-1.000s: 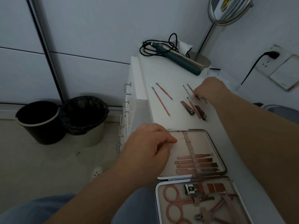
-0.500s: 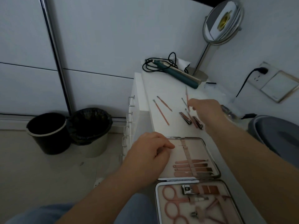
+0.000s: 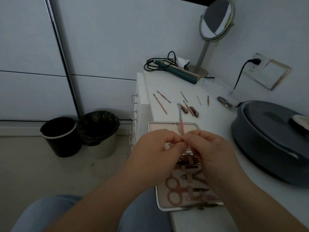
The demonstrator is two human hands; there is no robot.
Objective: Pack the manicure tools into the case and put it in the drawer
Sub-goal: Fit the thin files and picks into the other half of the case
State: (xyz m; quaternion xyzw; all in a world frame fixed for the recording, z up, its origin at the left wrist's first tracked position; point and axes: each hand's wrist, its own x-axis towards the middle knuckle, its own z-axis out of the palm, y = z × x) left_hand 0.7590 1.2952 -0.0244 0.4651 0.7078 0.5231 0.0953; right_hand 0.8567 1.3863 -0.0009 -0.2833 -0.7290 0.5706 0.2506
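The open manicure case (image 3: 160,200) lies on the white desk (image 3: 215,128), with rose-gold scissors (image 3: 173,188) strapped in its near half. Both hands meet above the case's far half. My right hand (image 3: 212,154) pinches the lower end of a thin pink tool (image 3: 181,121) that points up and away. My left hand (image 3: 155,153) has its fingertips closed against the same tool's lower end. Several loose tools stay on the desk beyond: two thin sticks (image 3: 161,104), two nail clippers (image 3: 189,110), and thin picks (image 3: 199,99). Drawer handles (image 3: 133,99) show on the desk's left side.
A round standing mirror (image 3: 215,19) and a green hair iron (image 3: 177,71) with its black cord sit at the desk's far end. A large grey round tub (image 3: 267,143) fills the right side. Two bins (image 3: 80,133) stand on the floor to the left.
My right hand picked a pink tool off the desk and brought it back over the case. My left hand rose from the case lid to meet it. The view tilted upward.
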